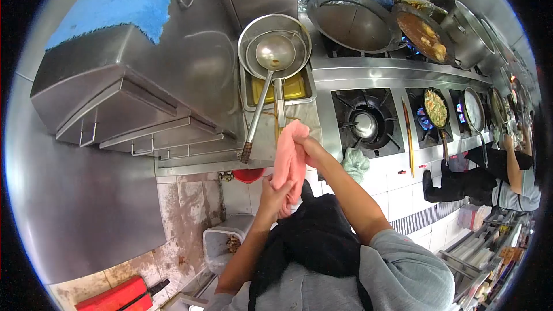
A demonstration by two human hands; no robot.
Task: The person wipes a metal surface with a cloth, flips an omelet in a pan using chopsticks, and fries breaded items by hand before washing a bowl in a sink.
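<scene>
A pink cloth [291, 158] hangs bunched between my hands in front of the stove counter. My right hand [307, 147] grips its upper part, with the fingers closed round the fabric. Lower down, my left hand [273, 197] has its fingers closed on the cloth's left side. Just beyond the cloth, a ladle [275, 53] rests in a round metal strainer [247, 43] over a rectangular tray [308, 97] of yellow oil. The ladle's long handle [258, 112] points back toward me, and another handle [280, 103] runs close to the cloth's top.
Right of the counter is an unlit burner [364, 124], with a green cloth [356, 165] at its front. A frying pan of food [436, 108] sits over flame. Behind stand a large wok [354, 20] and a wok of brown liquid [423, 33]. Another person [507, 178] works at far right.
</scene>
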